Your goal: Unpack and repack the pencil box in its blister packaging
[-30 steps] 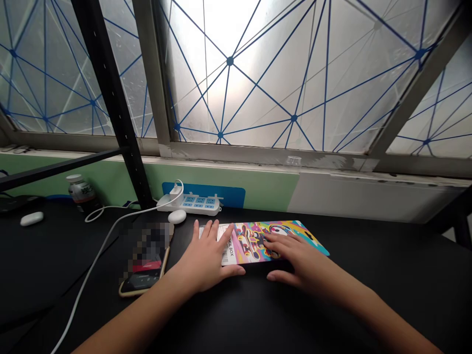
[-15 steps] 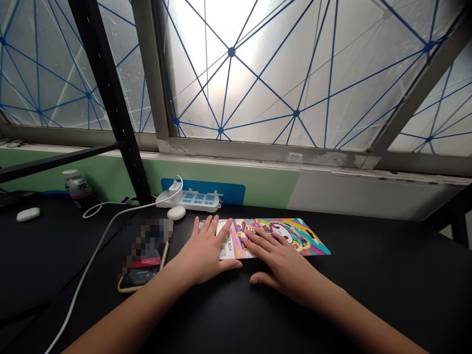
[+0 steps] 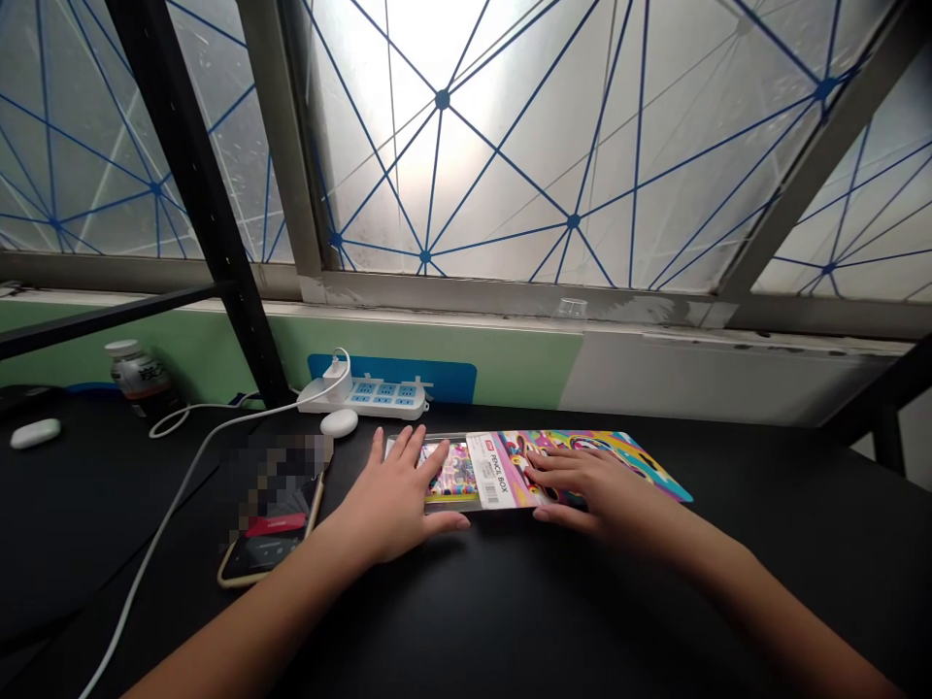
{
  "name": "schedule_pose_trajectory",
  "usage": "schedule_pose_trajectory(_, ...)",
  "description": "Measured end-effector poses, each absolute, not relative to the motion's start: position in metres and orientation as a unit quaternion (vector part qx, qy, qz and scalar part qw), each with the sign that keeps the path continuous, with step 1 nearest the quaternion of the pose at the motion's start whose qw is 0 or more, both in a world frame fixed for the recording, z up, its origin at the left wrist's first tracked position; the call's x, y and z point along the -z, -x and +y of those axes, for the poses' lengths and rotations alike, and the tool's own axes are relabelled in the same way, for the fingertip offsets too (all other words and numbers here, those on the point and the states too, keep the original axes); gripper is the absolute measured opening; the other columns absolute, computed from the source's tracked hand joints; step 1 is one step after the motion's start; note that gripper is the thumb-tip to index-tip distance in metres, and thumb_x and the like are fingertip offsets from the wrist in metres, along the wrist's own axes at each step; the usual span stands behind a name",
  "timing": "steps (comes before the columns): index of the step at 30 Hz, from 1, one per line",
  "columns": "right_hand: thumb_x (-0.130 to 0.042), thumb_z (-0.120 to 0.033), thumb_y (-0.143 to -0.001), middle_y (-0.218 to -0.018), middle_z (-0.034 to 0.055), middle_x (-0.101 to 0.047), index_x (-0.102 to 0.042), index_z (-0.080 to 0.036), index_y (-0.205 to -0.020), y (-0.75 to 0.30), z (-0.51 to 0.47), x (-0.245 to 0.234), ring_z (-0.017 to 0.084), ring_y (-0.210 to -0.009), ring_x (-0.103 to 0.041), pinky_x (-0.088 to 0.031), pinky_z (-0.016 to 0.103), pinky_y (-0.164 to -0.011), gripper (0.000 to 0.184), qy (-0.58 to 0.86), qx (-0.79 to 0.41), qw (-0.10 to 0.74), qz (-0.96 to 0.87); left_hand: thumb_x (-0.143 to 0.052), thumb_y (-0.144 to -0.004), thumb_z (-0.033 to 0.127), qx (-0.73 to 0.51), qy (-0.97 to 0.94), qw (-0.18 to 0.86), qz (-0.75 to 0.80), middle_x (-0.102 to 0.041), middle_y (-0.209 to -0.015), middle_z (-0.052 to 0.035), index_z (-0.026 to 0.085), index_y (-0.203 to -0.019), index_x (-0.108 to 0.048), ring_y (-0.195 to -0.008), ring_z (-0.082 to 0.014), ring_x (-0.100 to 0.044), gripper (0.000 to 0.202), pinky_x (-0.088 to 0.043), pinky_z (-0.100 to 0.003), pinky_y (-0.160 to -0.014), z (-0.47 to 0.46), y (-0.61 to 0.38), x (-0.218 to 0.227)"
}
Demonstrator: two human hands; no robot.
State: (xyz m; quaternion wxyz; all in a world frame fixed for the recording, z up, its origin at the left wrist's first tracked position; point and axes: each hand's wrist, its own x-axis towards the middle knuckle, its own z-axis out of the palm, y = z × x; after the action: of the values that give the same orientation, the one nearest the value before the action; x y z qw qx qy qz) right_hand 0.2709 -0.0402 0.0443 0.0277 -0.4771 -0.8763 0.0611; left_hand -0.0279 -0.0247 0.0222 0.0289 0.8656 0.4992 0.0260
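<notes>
A flat colourful cartoon card sleeve (image 3: 633, 456) with a white label (image 3: 489, 471) reading "PENCIL BOX" lies on the black table. From its left end sticks out a pencil box (image 3: 458, 471) with a bright print and what looks like a clear plastic edge. My left hand (image 3: 397, 495) rests flat on the box's left end, fingers spread, partly hiding it. On the printed card lies my right hand (image 3: 601, 490), its fingers stretched out and its thumb along the near edge. Neither palm's underside shows.
Left of the box lies a phone (image 3: 266, 544), partly pixelated. Behind it are a white earbud case (image 3: 339, 423) and a power strip (image 3: 371, 398) with a charger. A white cable (image 3: 156, 544) runs down the left. A bottle (image 3: 142, 379) stands by a black metal post (image 3: 233, 291).
My right hand has moved right, and the printed card with its label has slid right with it, uncovering more of the pencil box. My left hand stays on the left end.
</notes>
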Motion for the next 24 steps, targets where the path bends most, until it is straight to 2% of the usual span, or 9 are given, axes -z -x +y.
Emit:
schedule_pose_trajectory(2,-0.058,-0.057,-0.092,-0.147,0.0098,-0.053,-0.061,-0.026,-0.136,-0.262,-0.041,-0.038,0.037,-0.137,-0.046,-0.034,0.063,-0.113,0.054,0.477,-0.021,0.048,-0.877,-0.043,-0.083,0.082,-0.036,-0.867,0.020,0.496,-0.020,-0.161,-0.0243,0.016,-0.155,-0.032,-0.150,-0.0424,-0.014,0.098,-0.011,-0.065,-0.117,-0.023,0.029,-0.022)
schedule_pose_trajectory(5,-0.063,-0.056,-0.089,-0.154,0.0154,-0.042,-0.047,-0.018,-0.148,-0.245,-0.043,-0.021,0.037,-0.142,-0.039,-0.032,0.060,-0.115,0.071,0.463,0.013,0.070,-0.883,-0.049,-0.094,0.061,-0.060,-0.878,0.006,0.476,-0.022,-0.162,-0.0215,0.016,-0.153,-0.036,-0.149,-0.0398,-0.019,0.076,-0.022,-0.058,-0.118,-0.024,0.028,-0.020)
schedule_pose_trajectory(7,-0.064,-0.053,-0.089,-0.158,0.0150,-0.036,-0.038,-0.020,-0.153,-0.234,-0.044,-0.010,0.036,-0.145,-0.033,-0.033,0.059,-0.115,0.077,0.448,0.023,0.076,-0.890,-0.048,-0.098,0.044,-0.069,-0.886,-0.008,0.458,-0.028,-0.161,-0.0182,0.019,-0.152,-0.038,-0.148,-0.0382,-0.024,0.060,-0.027,-0.056,-0.117,-0.026,0.026,-0.017)
schedule_pose_trajectory(9,-0.064,-0.049,-0.090,-0.160,0.0142,-0.033,-0.034,-0.023,-0.154,-0.227,-0.045,-0.003,0.037,-0.146,-0.030,-0.033,0.061,-0.114,0.076,0.439,0.035,0.082,-0.894,-0.050,-0.097,0.037,-0.073,-0.889,-0.019,0.451,-0.033,-0.159,-0.0170,0.020,-0.151,-0.039,-0.147,-0.0397,-0.028,0.057,-0.029,-0.058,-0.115,-0.028,0.023,-0.014)
schedule_pose_trajectory(13,-0.063,-0.047,-0.091,-0.157,0.0162,-0.038,-0.038,-0.024,-0.152,-0.224,-0.046,0.001,0.038,-0.144,-0.034,-0.036,0.061,-0.112,0.070,0.434,0.057,0.094,-0.894,-0.056,-0.095,0.045,-0.095,-0.890,-0.026,0.445,-0.042,-0.155,-0.0161,0.020,-0.149,-0.042,-0.142,-0.0413,-0.035,0.061,-0.031,-0.060,-0.113,-0.028,0.021,-0.013)
schedule_pose_trajectory(19,-0.066,-0.041,-0.090,-0.148,0.0190,-0.050,-0.053,-0.019,-0.140,-0.217,-0.047,-0.005,0.037,-0.136,-0.046,-0.040,0.059,-0.110,0.056,0.416,0.055,0.142,-0.896,-0.049,-0.096,0.056,-0.143,-0.883,-0.025,0.446,-0.055,-0.142,-0.0129,0.019,-0.143,-0.048,-0.131,-0.0342,-0.047,0.059,-0.038,-0.051,-0.109,-0.024,0.020,-0.016)
schedule_pose_trajectory(24,-0.065,-0.039,-0.091,-0.150,0.0175,-0.049,-0.060,-0.018,-0.125,-0.204,-0.048,-0.006,0.036,-0.142,-0.039,-0.039,0.060,-0.110,0.039,0.401,0.050,0.147,-0.903,-0.036,-0.098,0.064,-0.160,-0.859,-0.031,0.485,-0.050,-0.146,-0.0145,0.020,-0.146,-0.045,-0.133,-0.0341,-0.044,0.065,-0.035,-0.052,-0.109,-0.023,0.014,-0.010)
